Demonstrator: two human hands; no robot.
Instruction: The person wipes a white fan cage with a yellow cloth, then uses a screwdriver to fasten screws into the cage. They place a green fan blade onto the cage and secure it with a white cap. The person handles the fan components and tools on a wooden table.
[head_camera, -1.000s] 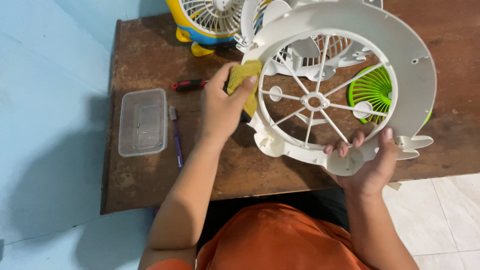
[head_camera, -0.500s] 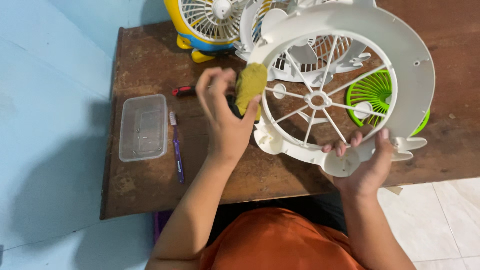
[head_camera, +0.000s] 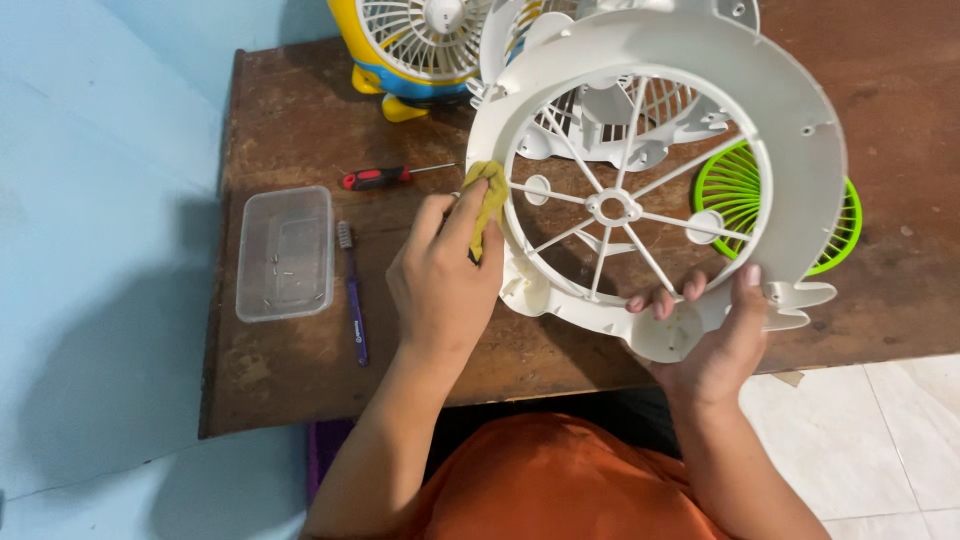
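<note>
Fingers (head_camera: 470, 215) of the left hand (head_camera: 440, 280) pinched a yellow cloth (head_camera: 487, 200) against the white grille (head_camera: 800, 150), whose lower rim the right hand (head_camera: 715, 335) gripped.

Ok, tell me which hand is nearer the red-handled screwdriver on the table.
Left. The left hand, pressing a yellow cloth to the white fan frame, sits just below the screwdriver. The right hand grips the frame's lower edge, far across.

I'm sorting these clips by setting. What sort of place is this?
Probably a room at home used as a small repair corner: a worn wooden table against a pale blue wall, a tiled floor, and a screwdriver and taken-apart small fans on the table.
</note>
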